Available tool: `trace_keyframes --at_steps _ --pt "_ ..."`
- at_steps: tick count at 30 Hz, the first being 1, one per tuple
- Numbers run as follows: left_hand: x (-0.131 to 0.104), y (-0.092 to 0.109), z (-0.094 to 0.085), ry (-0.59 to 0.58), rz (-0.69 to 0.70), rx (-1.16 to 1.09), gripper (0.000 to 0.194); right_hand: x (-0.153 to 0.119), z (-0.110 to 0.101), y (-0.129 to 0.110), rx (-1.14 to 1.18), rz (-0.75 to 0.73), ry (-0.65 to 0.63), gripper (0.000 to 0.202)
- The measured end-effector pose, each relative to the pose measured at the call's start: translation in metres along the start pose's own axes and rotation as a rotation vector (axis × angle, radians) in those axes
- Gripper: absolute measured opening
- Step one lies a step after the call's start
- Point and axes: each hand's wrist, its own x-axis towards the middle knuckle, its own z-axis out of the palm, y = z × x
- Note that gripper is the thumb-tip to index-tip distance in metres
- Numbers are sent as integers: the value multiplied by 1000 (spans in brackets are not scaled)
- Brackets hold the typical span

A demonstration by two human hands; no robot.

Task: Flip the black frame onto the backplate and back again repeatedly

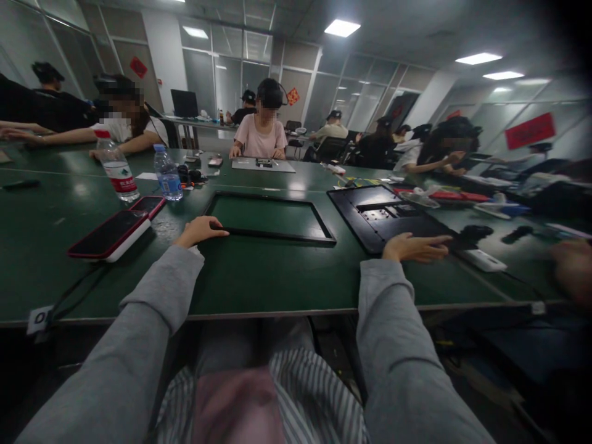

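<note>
A thin black rectangular frame (282,235) lies on the green table in front of me. My left hand (200,231) grips its near left corner between thumb and fingers. To the right, a flat black panel (354,213) with a cut-out and some parts showing in it lies at an angle. My right hand (416,247) is at the near edge of this panel, its fingers stretched out to the right, with nothing seen in them. Whether it touches the panel I cannot tell.
Left on the green table (277,277) are a red-capped bottle (118,169), a blue-capped bottle (167,176) and a red-edged phone (108,234). A white device (483,259) with a cable sits right. A person's blurred hand (573,268) is at the far right; another person (261,132) sits opposite.
</note>
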Motion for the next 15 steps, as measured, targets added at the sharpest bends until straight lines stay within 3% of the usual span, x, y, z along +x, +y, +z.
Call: trace_keyframes --at_steps 2,4,7,15 --pt "4 -6 0 24 -10 -14 42 10 2 9 27 210 -19 98" --pt "6 -8 -1 53 -11 -37 41 13 7 14 95 282 -123 96" --pt "6 -8 -1 109 -21 -86 40 7 16 16 159 210 -244 94" --pt "4 -1 -2 244 -58 -294 49 -33 24 1 217 160 -309 93"
